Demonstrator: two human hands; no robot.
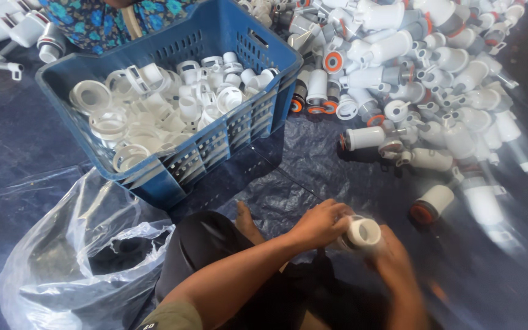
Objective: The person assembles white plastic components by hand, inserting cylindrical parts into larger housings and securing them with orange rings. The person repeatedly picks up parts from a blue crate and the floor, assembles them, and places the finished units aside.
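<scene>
My left hand [320,223] and my right hand [392,260] both grip one white plastic pipe fitting [363,233] low in the head view, its round open end facing up. The left hand wraps its near side and the right hand holds it from below and right. Motion blurs the right hand. Just right of the hands lies a white fitting with an orange ring [430,205].
A blue slotted crate [172,165] holds several white plastic rings and caps [154,116]. A large heap of white fittings with orange rings [410,67] covers the dark tarp at upper right. A clear plastic bag [74,256] lies at lower left. Another person in patterned cloth [117,18] sits behind the crate.
</scene>
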